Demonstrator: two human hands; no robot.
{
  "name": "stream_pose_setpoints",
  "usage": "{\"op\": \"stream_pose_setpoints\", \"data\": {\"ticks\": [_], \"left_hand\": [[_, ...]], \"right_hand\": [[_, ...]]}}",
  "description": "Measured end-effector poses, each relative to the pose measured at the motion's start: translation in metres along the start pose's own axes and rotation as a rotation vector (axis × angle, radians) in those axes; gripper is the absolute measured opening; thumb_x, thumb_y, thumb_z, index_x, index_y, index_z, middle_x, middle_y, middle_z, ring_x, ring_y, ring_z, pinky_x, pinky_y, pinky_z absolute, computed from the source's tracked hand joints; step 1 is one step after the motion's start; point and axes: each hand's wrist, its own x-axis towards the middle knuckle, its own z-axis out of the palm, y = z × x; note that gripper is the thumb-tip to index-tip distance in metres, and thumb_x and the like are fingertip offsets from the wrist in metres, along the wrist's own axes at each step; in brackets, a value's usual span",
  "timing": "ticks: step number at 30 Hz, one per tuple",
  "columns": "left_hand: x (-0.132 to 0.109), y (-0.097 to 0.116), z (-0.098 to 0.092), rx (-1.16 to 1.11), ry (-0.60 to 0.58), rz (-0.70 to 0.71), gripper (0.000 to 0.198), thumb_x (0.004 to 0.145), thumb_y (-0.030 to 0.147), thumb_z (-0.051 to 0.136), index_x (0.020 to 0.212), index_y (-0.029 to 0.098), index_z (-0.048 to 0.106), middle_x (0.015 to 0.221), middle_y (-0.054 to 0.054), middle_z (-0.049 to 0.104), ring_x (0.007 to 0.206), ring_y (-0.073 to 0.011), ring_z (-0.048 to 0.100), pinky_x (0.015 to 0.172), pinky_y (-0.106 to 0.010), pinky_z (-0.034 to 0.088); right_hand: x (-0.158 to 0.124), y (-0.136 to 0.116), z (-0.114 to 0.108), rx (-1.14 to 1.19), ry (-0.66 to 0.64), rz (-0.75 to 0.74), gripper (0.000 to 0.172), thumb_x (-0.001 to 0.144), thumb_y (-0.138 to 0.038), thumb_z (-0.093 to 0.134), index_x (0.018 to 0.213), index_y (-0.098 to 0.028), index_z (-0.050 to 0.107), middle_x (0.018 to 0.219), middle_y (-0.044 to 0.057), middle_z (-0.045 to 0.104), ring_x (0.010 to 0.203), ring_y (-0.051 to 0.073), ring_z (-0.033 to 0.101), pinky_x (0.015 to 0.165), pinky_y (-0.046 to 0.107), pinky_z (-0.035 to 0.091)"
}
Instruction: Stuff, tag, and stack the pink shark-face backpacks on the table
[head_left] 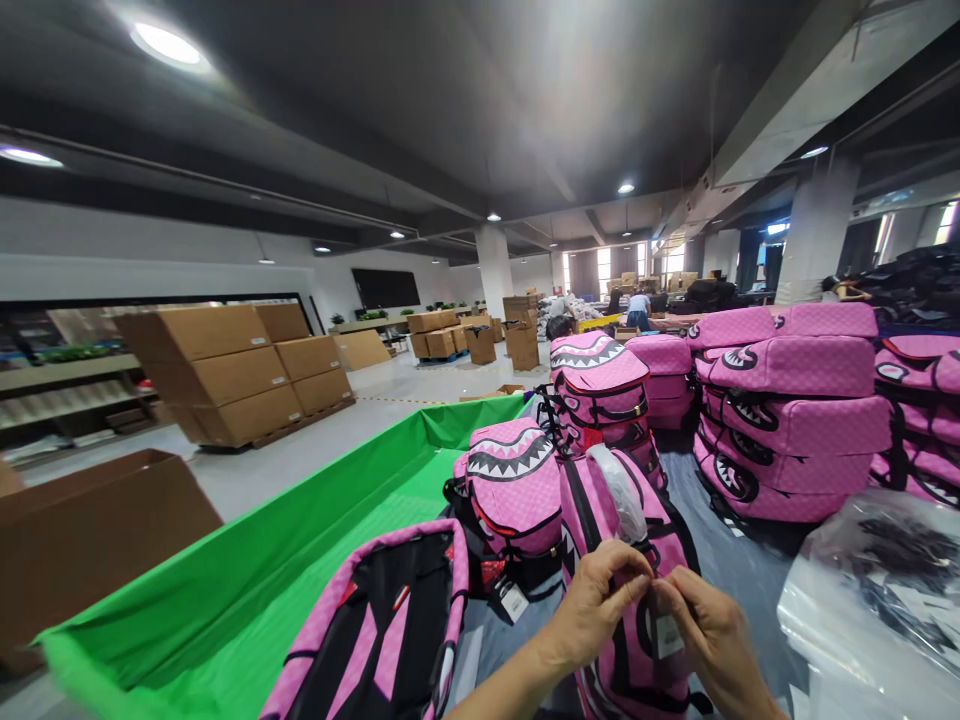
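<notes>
Left hand point(592, 610) and right hand point(712, 640) at the front of a pink shark-mouth backpack point(637, 560), the fingers point(626, 570) of both pinched together just above a white tag point(669, 636). Backpack upright on a grey sheet point(739, 540), whose narrow strip separates it from stacked pink backpacks point(787, 400). Clear plastic bag point(862, 610) just beside the right hand. Green-lined bin point(225, 590) at left, a black-backed pink backpack point(375, 630) against its rim.

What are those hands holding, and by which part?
The left hand and right hand pinch a pink backpack at its front, just above a white hang tag; the fingers hide the exact spot.
</notes>
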Motion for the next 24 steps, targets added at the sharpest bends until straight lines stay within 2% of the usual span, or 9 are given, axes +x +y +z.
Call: {"op": "stream_pose_setpoints", "data": {"ticks": [3,6,10,12,14,17,19,21,24], "left_hand": [[0.001,-0.002,-0.002,-0.006,-0.006,-0.012,0.035,0.094,0.052,0.064,0.093,0.018,0.073,0.088,-0.004,0.067,0.082,-0.0164,0.058,0.08,-0.028,0.045],[0.001,-0.003,-0.003,0.0,-0.001,-0.003,0.031,0.095,0.047,0.062,0.095,0.018,0.073,0.09,-0.004,0.069,0.086,-0.0176,0.061,0.083,-0.029,0.046],[-0.001,-0.003,-0.004,-0.007,0.021,0.008,0.027,0.098,0.04,0.059,0.107,0.02,0.073,0.105,-0.006,0.073,0.102,-0.0203,0.065,0.093,-0.032,0.047],[-0.002,-0.003,-0.003,-0.014,0.039,0.013,0.028,0.099,0.039,0.056,0.113,0.02,0.071,0.109,-0.007,0.073,0.103,-0.0202,0.066,0.094,-0.032,0.048],[-0.002,-0.004,-0.002,0.034,0.069,0.034,0.026,0.1,0.038,0.055,0.113,0.02,0.069,0.108,-0.007,0.072,0.1,-0.0195,0.065,0.091,-0.031,0.049],[-0.003,-0.008,-0.002,0.114,0.107,0.093,0.022,0.099,0.032,0.055,0.111,0.02,0.069,0.104,-0.006,0.072,0.095,-0.0182,0.064,0.087,-0.03,0.049],[-0.003,-0.012,-0.004,0.125,0.139,0.107,0.021,0.097,0.028,0.055,0.111,0.02,0.069,0.1,-0.006,0.071,0.089,-0.017,0.064,0.083,-0.029,0.05],[-0.002,-0.016,-0.007,0.133,0.183,0.082,0.021,0.096,0.028,0.055,0.109,0.02,0.069,0.097,-0.005,0.07,0.083,-0.0159,0.062,0.078,-0.028,0.049],[0.001,-0.02,-0.015,0.112,0.247,0.023,0.02,0.094,0.032,0.057,0.103,0.018,0.07,0.091,-0.004,0.069,0.076,-0.0145,0.058,0.072,-0.027,0.046]], "right_hand": [[0.001,-0.004,0.0,0.019,0.021,-0.031,0.034,0.102,-0.05,0.05,0.085,-0.024,0.063,0.067,-0.003,0.063,0.054,0.012,0.06,0.054,0.021,0.047],[0.003,-0.01,0.002,-0.083,0.112,-0.098,0.044,0.104,-0.051,0.045,0.072,-0.025,0.059,0.057,-0.004,0.058,0.047,0.012,0.057,0.048,0.022,0.042],[0.005,-0.014,0.0,-0.085,0.114,-0.08,0.038,0.102,-0.057,0.049,0.089,-0.025,0.066,0.065,-0.003,0.067,0.05,0.013,0.062,0.051,0.023,0.046],[0.004,-0.014,-0.002,-0.106,0.139,-0.038,0.044,0.104,-0.056,0.044,0.077,-0.025,0.062,0.057,-0.004,0.061,0.046,0.012,0.057,0.048,0.023,0.043],[0.003,-0.013,-0.002,-0.117,0.134,-0.014,0.049,0.104,-0.058,0.041,0.073,-0.025,0.061,0.058,-0.002,0.061,0.048,0.013,0.058,0.049,0.023,0.044],[0.004,-0.014,-0.002,-0.09,0.121,0.027,0.045,0.102,-0.061,0.042,0.086,-0.026,0.065,0.069,-0.001,0.07,0.055,0.014,0.065,0.053,0.024,0.048],[0.006,-0.016,-0.001,-0.112,0.12,0.046,0.048,0.103,-0.062,0.039,0.08,-0.026,0.062,0.061,-0.003,0.065,0.05,0.014,0.062,0.05,0.024,0.044],[0.009,-0.019,0.001,-0.125,0.093,0.06,0.056,0.104,-0.063,0.034,0.066,-0.026,0.053,0.052,-0.004,0.056,0.043,0.013,0.054,0.046,0.025,0.039],[0.013,-0.022,0.005,-0.057,0.035,0.076,0.053,0.101,-0.066,0.039,0.073,-0.026,0.06,0.061,-0.003,0.063,0.051,0.014,0.059,0.051,0.025,0.043]]}}
